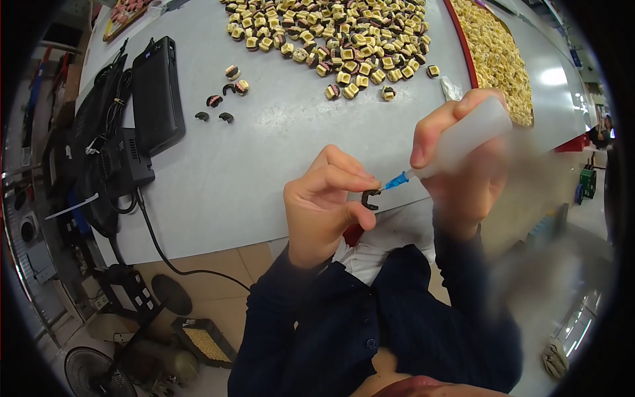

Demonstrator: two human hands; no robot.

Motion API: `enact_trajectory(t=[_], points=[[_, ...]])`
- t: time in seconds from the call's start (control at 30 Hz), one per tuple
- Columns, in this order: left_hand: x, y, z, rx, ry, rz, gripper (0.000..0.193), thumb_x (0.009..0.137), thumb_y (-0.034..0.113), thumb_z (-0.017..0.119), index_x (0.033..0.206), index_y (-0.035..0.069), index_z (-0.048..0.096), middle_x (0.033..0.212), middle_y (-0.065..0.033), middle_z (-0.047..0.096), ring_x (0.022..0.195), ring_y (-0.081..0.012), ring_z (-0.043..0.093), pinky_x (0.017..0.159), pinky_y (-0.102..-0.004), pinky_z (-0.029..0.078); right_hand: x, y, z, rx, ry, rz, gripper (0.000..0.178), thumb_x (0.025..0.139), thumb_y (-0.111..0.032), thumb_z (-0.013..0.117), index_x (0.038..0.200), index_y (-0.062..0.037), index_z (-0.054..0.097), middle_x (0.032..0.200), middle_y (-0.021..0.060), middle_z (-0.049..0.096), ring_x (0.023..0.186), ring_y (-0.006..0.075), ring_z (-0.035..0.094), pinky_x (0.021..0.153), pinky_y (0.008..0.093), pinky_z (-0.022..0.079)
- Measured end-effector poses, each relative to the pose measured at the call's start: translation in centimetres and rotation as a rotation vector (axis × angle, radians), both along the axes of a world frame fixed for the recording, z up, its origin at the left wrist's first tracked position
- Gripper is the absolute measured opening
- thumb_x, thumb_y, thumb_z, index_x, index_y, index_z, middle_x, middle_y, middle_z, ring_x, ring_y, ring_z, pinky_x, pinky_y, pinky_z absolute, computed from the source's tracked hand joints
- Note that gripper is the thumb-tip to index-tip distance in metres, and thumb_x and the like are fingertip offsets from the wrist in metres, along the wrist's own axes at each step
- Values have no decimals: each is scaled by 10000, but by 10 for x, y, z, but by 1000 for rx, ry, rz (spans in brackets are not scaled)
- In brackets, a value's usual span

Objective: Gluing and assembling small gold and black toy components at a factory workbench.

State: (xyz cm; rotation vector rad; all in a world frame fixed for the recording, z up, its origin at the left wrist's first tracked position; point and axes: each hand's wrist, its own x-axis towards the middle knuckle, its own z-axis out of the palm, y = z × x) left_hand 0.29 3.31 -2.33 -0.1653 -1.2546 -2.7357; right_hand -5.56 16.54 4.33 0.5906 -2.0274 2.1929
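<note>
Pinched between the thumb and fingers of my left hand is a small black C-shaped piece, held just beyond the table's near edge. My right hand is wrapped round a translucent white squeeze bottle, tilted down to the left. Its blue needle tip points at the upper end of the black piece; whether they touch I cannot tell. Farther left on the table lie two loose black pieces and a few pink, black and cream ones.
Many small cream-and-black pieces spread across the table's far side. A red-rimmed tray of cream pieces is at the far right, beside a crumpled white scrap. On the left lie a black rectangular device and cables.
</note>
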Motion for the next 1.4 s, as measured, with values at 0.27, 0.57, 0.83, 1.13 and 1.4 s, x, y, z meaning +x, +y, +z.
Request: enact_trajectory(t=[0.27, 0.57, 0.83, 1.13, 1.4], points=[[1, -3, -1, 28, -21, -4, 330, 610, 129, 816, 870, 7, 652, 878, -60, 552, 853, -153, 524, 762, -280, 415, -4, 13, -7, 93, 54, 11, 511, 924, -526, 341, 1065, -36, 383, 696, 107, 526, 541, 106, 418, 521, 196, 350], [-3, 0, -1, 53, -71, -34, 326, 707, 283, 756, 877, 56, 595, 850, 7, 397, 753, -139, 375, 685, -291, 313, -15, 39, -19, -202, -44, -39, 303, 893, -202, 569, 1050, -15, 390, 1032, 196, 551, 714, 157, 578, 628, 250, 488], [0, 0, 3, 61, -119, 13, 387, 665, 361, 785, 845, 78, 593, 831, 0, 407, 739, -150, 394, 646, -290, 311, -20, 64, -38, 357, 121, -58, 375, 708, 72, 672, 1010, -24, 471, 1004, 112, 562, 988, 201, 570, 867, 328, 457], [-1, 0, 6, 45, -133, 33, 398, 659, 395, 780, 843, 86, 610, 834, 22, 410, 761, -128, 397, 666, -278, 312, -31, 111, -32, 596, 425, -397, 282, 715, -5, 695, 963, -22, 564, 992, 108, 595, 952, 204, 562, 828, 297, 437], [0, 1, 3, 58, -79, 29, 373, 680, 364, 776, 867, 82, 620, 856, 22, 429, 759, -131, 401, 676, -279, 315, -128, 170, -27, 1045, 462, -697, 170, 759, -135, 683, 857, -14, 615, 819, 92, 616, 814, 242, 567, 715, 328, 451]])
